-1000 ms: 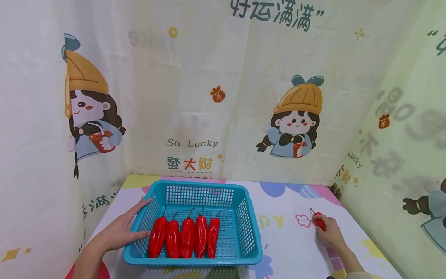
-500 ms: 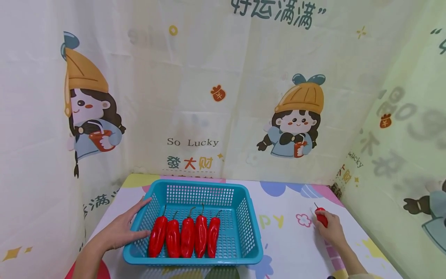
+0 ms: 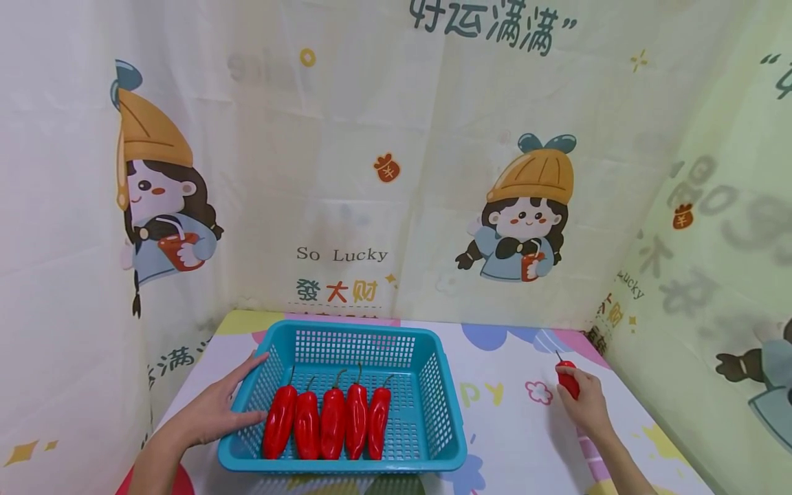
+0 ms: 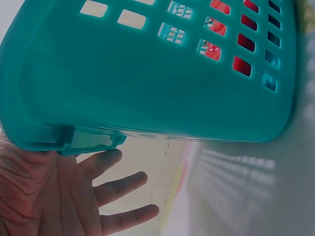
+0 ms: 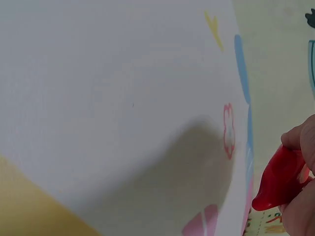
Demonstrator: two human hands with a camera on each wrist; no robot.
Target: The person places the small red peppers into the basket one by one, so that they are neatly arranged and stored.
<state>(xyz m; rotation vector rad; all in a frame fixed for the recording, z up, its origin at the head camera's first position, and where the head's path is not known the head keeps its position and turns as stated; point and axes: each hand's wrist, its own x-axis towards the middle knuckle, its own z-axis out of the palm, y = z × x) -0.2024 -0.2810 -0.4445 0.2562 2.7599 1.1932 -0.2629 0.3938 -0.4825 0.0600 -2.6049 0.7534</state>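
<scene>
A blue-green plastic basket (image 3: 454,412) holds several red chili peppers (image 3: 333,424), lined up side by side with stems toward the far wall. My left hand (image 3: 210,410) rests at the basket's left rim, thumb and index finger reaching over it. In the left wrist view, the other fingers (image 4: 129,216) stretch out straight beside the basket's wall. To the right, my right hand (image 3: 588,403) pinches another red chili pepper (image 3: 567,380) between thumb and fingers, stem pointing away. The right wrist view shows this pepper's rounded tip (image 5: 268,194) hanging out past the fingers, above a shadow on the table.
A white table cover (image 3: 507,440) with coloured prints lies under everything. Pale printed cloth (image 3: 421,206) hangs as a wall behind and on both sides. White table surface separates the basket from the right hand.
My right hand has raised the pepper slightly and shifted it a little toward the back. The left hand, the basket and the peppers in it stay where they were.
</scene>
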